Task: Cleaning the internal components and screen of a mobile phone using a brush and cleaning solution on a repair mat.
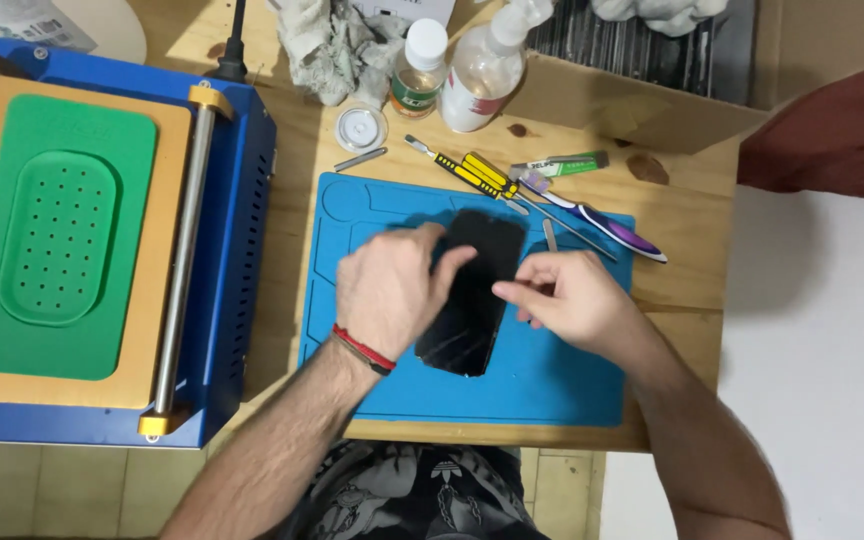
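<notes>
Hands on phone (bottles part-full).

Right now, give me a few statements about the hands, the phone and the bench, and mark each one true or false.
1. The phone lies on a blue mat. True.
2. The left hand is off the phone, at the bottles. False: it rests on the phone's left side.
3. The right hand has its fingers at the phone's right edge. True.
4. The machine with the green pad stands right of the mat. False: it stands to the left.
5. A red band is on the left wrist. True.
</notes>
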